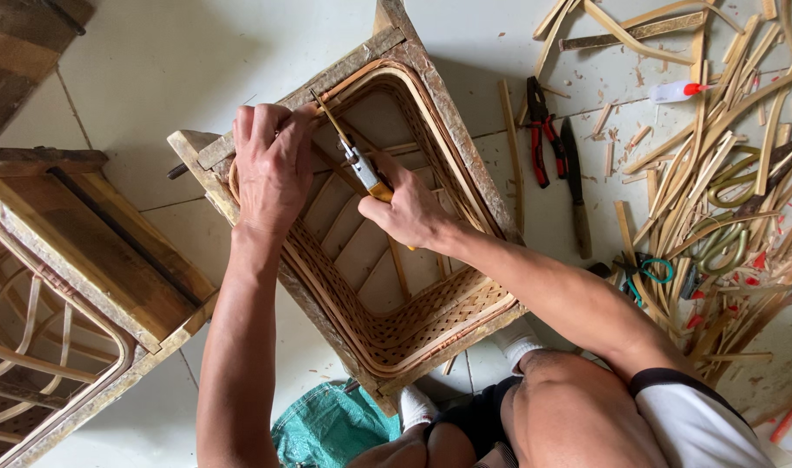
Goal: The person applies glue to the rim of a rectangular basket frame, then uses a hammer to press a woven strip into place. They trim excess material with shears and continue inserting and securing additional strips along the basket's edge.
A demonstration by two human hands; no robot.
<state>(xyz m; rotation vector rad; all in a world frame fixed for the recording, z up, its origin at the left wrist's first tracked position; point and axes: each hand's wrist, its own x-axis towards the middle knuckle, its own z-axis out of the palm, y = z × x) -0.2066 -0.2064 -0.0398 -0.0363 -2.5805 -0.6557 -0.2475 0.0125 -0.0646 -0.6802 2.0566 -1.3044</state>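
Basket (pixel 387 321) of woven bamboo strips sits inside a rough square wooden frame (pixel 452 130) on the tiled floor. Left hand (pixel 270 169) grips the frame's rim, fingers curled over it. Right hand (pixel 409 208) is closed round a yellow-handled utility knife (pixel 357 160), blade at the rim.

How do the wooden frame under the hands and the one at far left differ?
The centre wooden frame holds a tightly woven basket; the left wooden frame shows only bare bent ribs. The centre one is fully in view, the left one cut off by the picture's edge. The left hand grips the centre frame's rim and the right hand works a yellow-handled tool there; nobody touches the left frame. Both are worn, box-shaped wood.
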